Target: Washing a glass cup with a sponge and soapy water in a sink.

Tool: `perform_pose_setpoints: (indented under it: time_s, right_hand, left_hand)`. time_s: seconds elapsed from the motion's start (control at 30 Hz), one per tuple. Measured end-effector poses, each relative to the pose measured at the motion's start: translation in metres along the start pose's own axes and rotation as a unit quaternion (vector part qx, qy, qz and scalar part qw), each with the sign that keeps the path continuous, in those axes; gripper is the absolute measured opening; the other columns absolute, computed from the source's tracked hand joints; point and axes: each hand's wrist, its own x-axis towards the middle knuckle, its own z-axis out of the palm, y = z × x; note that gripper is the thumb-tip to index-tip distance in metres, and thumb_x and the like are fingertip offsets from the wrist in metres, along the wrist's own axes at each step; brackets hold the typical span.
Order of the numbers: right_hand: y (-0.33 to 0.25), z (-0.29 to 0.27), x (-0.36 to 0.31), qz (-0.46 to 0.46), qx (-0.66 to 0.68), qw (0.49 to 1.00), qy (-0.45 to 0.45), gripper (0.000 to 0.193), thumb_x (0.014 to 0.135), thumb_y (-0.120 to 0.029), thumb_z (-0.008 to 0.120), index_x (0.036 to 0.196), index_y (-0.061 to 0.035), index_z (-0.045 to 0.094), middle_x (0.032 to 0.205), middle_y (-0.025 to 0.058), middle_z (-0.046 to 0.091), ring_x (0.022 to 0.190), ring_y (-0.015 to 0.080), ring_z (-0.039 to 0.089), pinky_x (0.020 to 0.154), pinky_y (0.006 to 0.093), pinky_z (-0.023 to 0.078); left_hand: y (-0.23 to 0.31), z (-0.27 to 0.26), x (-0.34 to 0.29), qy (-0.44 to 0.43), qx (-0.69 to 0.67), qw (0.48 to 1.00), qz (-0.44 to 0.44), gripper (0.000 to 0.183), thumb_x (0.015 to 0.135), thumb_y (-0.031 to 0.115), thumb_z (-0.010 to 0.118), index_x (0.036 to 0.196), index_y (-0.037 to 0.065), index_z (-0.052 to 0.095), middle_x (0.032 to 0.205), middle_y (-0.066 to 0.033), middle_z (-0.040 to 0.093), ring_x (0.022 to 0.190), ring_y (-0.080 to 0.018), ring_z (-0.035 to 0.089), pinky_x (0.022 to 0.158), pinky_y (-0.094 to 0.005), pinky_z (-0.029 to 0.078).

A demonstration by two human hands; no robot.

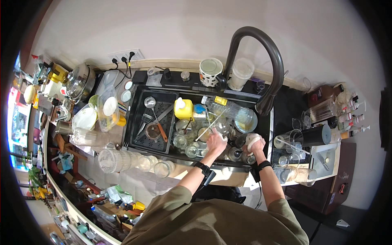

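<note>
The right hand (pixel 259 146) curls round a white wad (pixel 251 140); the left hand (pixel 216 143) half-curls, its hold unclear. Best move gently near the glass (pixel 192 150) left of the latter

Faucet (pixel 278 67): dark grey, plain. Mug (pixel 209 79): white with dark and orange patches. Container (pixel 184 110): yellow body, white cap. Plastic bottle (pixel 238 111): clear, yellow label. Thin stick (pixel 203 132): white. Utensil handle (pixel 163 132): orange-brown. Wristband (pixel 264 165): black. Shirt (pixel 220 220): olive, plain.
</note>
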Motion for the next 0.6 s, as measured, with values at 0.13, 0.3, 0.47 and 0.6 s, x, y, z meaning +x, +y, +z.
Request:
perform_pose_setpoints:
  time_s: [0.13, 0.3, 0.47, 0.6]
  right_hand:
    - [0.027, 0.020, 0.016, -0.039, 0.021, 0.999, 0.018, 0.030, 0.083, -0.041, 0.059, 0.095, -0.0164, 0.072, 0.097, 0.0042, 0.073, 0.091, 0.0271, 0.070, 0.075, 0.0394, 0.055]
    - [0.049, 0.020, 0.008, -0.125, 0.582, 0.801, -0.068, 0.011, 0.084, -0.011, 0.058, 0.086, -0.0064, 0.068, 0.096, 0.0056, 0.070, 0.087, 0.0199, 0.067, 0.077, 0.0320, 0.054]
    - [0.031, 0.003, -0.018, -0.015, 0.783, 0.582, -0.219, 0.010, 0.079, -0.003, 0.064, 0.088, -0.0025, 0.069, 0.095, 0.0070, 0.067, 0.084, 0.0196, 0.067, 0.073, 0.0327, 0.055]
    - [0.006, 0.001, -0.032, 0.063, 0.825, 0.511, -0.231, 0.012, 0.084, -0.004, 0.062, 0.095, -0.0047, 0.067, 0.097, 0.0062, 0.068, 0.084, 0.0205, 0.068, 0.071, 0.0334, 0.057]
  left_hand:
    - [-0.002, 0.000, -0.008, 0.003, 0.001, 1.000, 0.003, 0.072, 0.082, 0.039, 0.070, 0.131, -0.007, 0.043, 0.115, -0.0318, 0.061, 0.107, -0.0444, 0.062, 0.094, -0.0489, 0.049]
    - [-0.004, 0.011, -0.009, -0.120, -0.053, 0.991, -0.024, 0.074, 0.087, 0.058, 0.056, 0.116, -0.010, 0.060, 0.121, -0.0322, 0.060, 0.113, -0.0412, 0.061, 0.094, -0.0475, 0.048]
    - [0.001, 0.017, -0.014, -0.145, -0.415, 0.893, -0.094, 0.066, 0.082, 0.045, 0.073, 0.120, -0.006, 0.053, 0.106, -0.0190, 0.067, 0.088, -0.0198, 0.069, 0.065, -0.0319, 0.058]
    - [0.011, 0.005, -0.019, -0.014, -0.223, 0.975, -0.012, 0.068, 0.080, 0.045, 0.074, 0.120, -0.005, 0.054, 0.108, -0.0187, 0.067, 0.093, -0.0242, 0.068, 0.076, -0.0356, 0.057]
